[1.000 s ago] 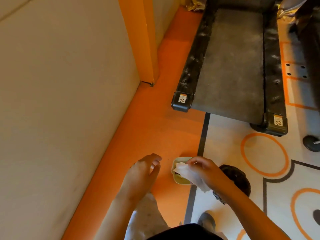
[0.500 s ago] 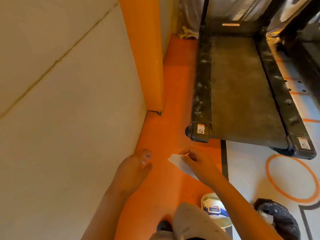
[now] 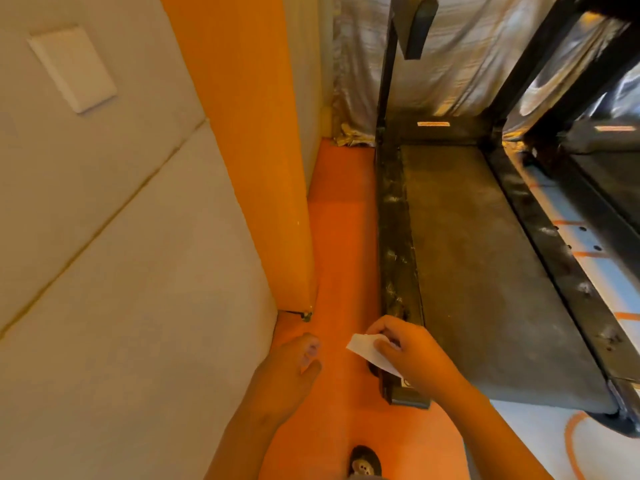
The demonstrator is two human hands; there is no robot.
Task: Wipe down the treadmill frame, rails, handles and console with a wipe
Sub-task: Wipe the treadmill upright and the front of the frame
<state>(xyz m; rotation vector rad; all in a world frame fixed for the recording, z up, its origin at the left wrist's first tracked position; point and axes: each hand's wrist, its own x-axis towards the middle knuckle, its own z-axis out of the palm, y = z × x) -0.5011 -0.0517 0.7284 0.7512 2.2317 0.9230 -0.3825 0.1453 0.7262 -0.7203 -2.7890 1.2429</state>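
While right hand (image 3: 412, 358) pinches wipe (image 3: 363, 348) above treadmill rail (image 3: 394, 237) | left hand (image 3: 287, 368) relaxed, holding nothing

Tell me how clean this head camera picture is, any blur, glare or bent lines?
Head view: warm orange cast overall; the wide-angle lens tilts lines outward near the edges, such as the wall seam and treadmill right rail; left hand, right hand and wipe look slightly soft; bright glare on the silvery sheet.
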